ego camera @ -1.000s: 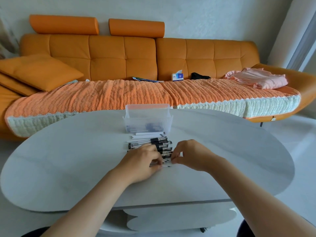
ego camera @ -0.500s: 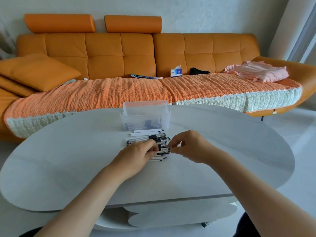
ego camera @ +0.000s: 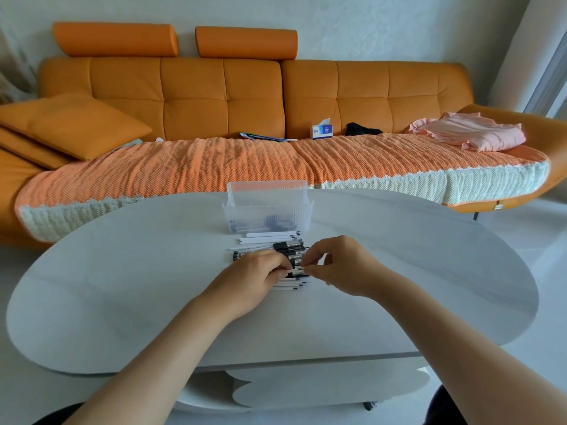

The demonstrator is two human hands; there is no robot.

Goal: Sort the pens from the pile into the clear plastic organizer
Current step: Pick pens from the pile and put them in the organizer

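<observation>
A pile of black and white pens (ego camera: 270, 248) lies on the white oval table (ego camera: 122, 286), just in front of the clear plastic organizer (ego camera: 267, 214). The organizer holds several dark pens at its bottom. My left hand (ego camera: 251, 279) rests on the near left of the pile, fingers curled around one end of a pen (ego camera: 297, 273). My right hand (ego camera: 340, 265) pinches the other end of that pen with thumb and forefinger. Both hands hide the near part of the pile.
An orange sofa (ego camera: 214, 96) with a woven orange throw stands right behind the table. On it lie a cushion (ego camera: 70, 127), a tissue box (ego camera: 322, 131), a dark item (ego camera: 362, 129) and pink cloth (ego camera: 472, 134). The table's lower shelf (ego camera: 306, 391) shows below.
Both hands have shifted a little away from me along the pile, toward the organizer. The fingers of my right hand have spread slightly while keeping their pinch.
</observation>
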